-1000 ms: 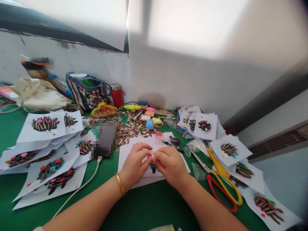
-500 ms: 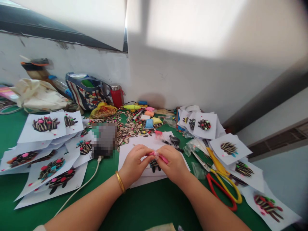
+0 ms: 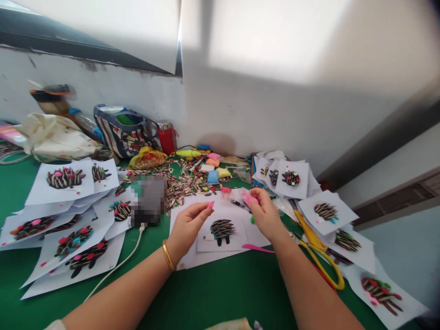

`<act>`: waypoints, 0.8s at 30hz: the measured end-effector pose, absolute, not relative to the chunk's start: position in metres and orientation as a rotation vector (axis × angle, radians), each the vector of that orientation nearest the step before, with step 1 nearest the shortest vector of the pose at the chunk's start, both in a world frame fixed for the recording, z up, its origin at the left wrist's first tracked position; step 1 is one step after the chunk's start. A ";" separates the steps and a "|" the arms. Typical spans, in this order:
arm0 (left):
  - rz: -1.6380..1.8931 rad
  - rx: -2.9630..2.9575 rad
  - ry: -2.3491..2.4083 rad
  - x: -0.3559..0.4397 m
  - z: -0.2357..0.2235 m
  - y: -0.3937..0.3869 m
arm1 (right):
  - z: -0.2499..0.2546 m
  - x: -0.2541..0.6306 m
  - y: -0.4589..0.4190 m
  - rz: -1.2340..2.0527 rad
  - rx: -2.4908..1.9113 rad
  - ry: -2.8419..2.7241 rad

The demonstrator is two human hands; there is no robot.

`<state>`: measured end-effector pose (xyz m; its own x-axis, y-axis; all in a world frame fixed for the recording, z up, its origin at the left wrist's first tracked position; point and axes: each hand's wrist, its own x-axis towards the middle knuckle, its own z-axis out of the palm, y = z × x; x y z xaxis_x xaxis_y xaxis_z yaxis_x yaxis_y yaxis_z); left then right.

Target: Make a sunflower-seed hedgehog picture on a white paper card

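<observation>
Between the thumb and fingertips of my left hand (image 3: pixel 190 228) is a small piece of pink clay (image 3: pixel 211 205). My right hand (image 3: pixel 265 215), farther right, grips a pink clay packet (image 3: pixel 250 199) in clear wrapping. Below and between the hands lies a white card (image 3: pixel 206 243) bearing a hedgehog picture (image 3: pixel 222 230) with striped sunflower-seed spines, dark legs and a pale snout. A larger white sheet (image 3: pixel 182 256) is under the card. Near my right wrist, a pink plastic modelling tool (image 3: pixel 257 248) rests at the card's right edge.
Sunflower seeds (image 3: pixel 185 181) and coloured clay packets (image 3: pixel 213 177) spread behind the sheet. Hedgehog cards (image 3: pixel 85 256) pile up at left, with more cards (image 3: pixel 326 211) at right. Yellow-and-red-handled scissors (image 3: pixel 326 263) lie beside my right forearm. A white cable (image 3: pixel 120 266) runs along the left.
My hands have moved apart, the right one going right and back with the pink packet. The left keeps a small pink piece. The pink tool now lies on the table, and the hedgehog card is uncovered.
</observation>
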<state>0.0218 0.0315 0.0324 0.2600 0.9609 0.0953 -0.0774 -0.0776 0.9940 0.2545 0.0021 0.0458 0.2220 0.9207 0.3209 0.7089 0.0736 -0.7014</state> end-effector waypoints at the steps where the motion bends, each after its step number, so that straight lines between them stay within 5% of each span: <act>1: 1.073 1.263 0.924 0.023 0.032 0.031 | 0.045 0.256 0.003 0.324 -1.719 -1.619; 9: 0.967 0.892 0.678 0.024 0.030 0.031 | 0.032 0.249 0.003 0.053 -1.870 -2.074; 24: 0.796 1.254 0.699 0.025 0.029 0.023 | 0.049 0.199 -0.025 0.157 -1.125 -1.942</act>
<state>0.0253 0.0228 0.0287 0.5541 0.8320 -0.0277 -0.1359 0.1232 0.9830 0.1985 -0.0249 0.0492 -0.2208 0.7572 0.6147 0.6486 0.5847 -0.4873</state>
